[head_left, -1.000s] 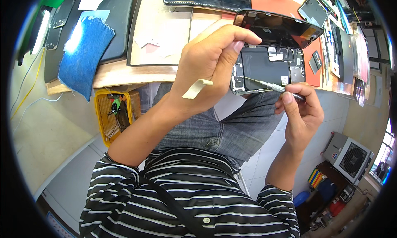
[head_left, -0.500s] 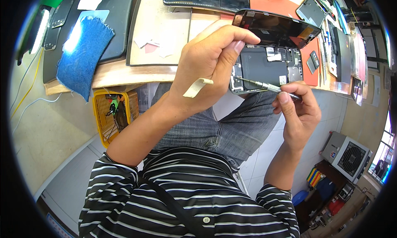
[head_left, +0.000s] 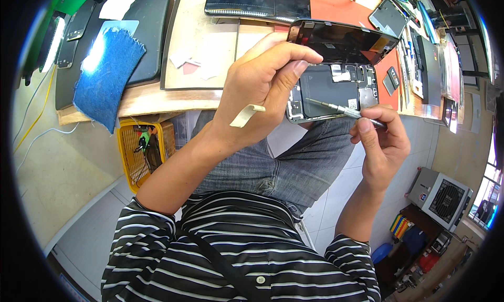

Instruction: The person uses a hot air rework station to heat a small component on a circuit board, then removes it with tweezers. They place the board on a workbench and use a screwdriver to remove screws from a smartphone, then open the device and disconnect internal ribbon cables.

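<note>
An opened smartphone (head_left: 329,94) lies at the table's front edge, its battery and inner boards showing. Its dark screen panel (head_left: 346,41) stands tilted up along the far side. My left hand (head_left: 262,86) closes at the panel's lower left corner, index finger and thumb near the edge; its other fingers are hidden behind. A strip of pale tape (head_left: 247,115) sticks to the back of this hand. Between thumb and fingers, my right hand (head_left: 382,139) grips a slim metal screwdriver (head_left: 346,110), whose tip points left over the battery.
A black phone (head_left: 257,1) lies beyond on the orange mat (head_left: 341,9). Blue denim cloth (head_left: 109,76) hangs over the table edge at left. Below it stands a yellow basket (head_left: 128,155). Tools and phone parts (head_left: 415,55) crowd the right side. A small dark part (head_left: 391,80) sits beside the phone.
The opened phone and my left hand have shifted slightly left. The screwdriver tip has moved a little right relative to the phone, from its left end to over the battery.
</note>
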A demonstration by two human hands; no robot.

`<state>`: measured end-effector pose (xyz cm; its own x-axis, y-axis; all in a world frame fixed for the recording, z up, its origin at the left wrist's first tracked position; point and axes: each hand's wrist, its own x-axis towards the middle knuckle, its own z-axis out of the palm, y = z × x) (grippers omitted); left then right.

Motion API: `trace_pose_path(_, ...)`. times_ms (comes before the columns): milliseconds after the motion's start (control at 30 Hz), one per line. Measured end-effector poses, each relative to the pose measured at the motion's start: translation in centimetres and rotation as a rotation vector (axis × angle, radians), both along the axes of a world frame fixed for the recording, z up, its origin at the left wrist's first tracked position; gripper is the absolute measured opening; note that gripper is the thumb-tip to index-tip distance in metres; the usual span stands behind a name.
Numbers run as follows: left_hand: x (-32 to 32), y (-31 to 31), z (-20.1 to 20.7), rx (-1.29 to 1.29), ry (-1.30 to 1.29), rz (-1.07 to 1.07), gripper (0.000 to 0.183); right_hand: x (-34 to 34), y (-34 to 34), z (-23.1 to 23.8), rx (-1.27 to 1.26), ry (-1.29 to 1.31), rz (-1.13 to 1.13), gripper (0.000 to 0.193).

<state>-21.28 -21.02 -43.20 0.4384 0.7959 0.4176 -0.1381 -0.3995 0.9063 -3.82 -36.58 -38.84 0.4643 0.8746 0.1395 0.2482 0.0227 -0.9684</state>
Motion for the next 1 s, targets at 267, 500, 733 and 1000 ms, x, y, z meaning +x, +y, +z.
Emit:
trace_pose_path(267,0.1,0.1,0.0,0.062,0.007,0.013,0.012,-0.3,0.2,-0.4,-0.037,-0.009,0.024,0.015)
trace_pose_path(500,0.0,0.0,0.2,0.025,0.004,-0.007,0.013,-0.1,0.4,-0.1,0.012,0.005,-0.015,0.016)
trace_pose_path(733,-0.8,0.0,1.1,0.069,0.17,-0.067,0.025,0.3,1.1,0.4,0.063,0.026,-0.111,0.018)
trace_pose_path(1000,-0.4,0.0,0.5,0.129,0.095,-0.018,0.018,0.3,1.6,0.1,0.078,0.058,-0.099,0.022)
